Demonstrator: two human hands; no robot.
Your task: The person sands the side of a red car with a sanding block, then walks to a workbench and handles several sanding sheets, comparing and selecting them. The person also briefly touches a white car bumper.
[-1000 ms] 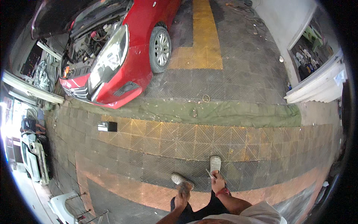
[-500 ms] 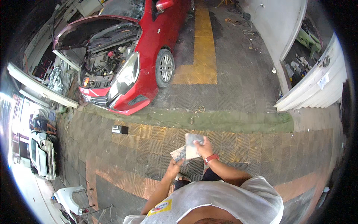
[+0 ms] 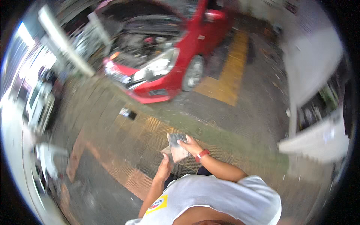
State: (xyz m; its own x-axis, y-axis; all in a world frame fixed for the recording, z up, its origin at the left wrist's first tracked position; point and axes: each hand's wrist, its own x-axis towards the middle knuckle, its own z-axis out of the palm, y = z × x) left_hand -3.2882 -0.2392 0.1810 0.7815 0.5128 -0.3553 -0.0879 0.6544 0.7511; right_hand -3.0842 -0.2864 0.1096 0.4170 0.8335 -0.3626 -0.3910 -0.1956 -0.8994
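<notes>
Your right hand (image 3: 190, 146) pinches the grey-and-beige sheet (image 3: 177, 150) by its right edge — the sheet lies left of that nearer hand, long axis pointing away from you — while your left hand (image 3: 163, 167), lower, pinches a mostly hidden beige piece (image 3: 166, 150).

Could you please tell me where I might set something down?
Apparently bare: the grey floor between the yellow floor stripe, green floor strip and white wall; also the dark floor below the orange floor stripe. Crowded: the open engine bay of the red car and the left edge, around the white car panel.
</notes>
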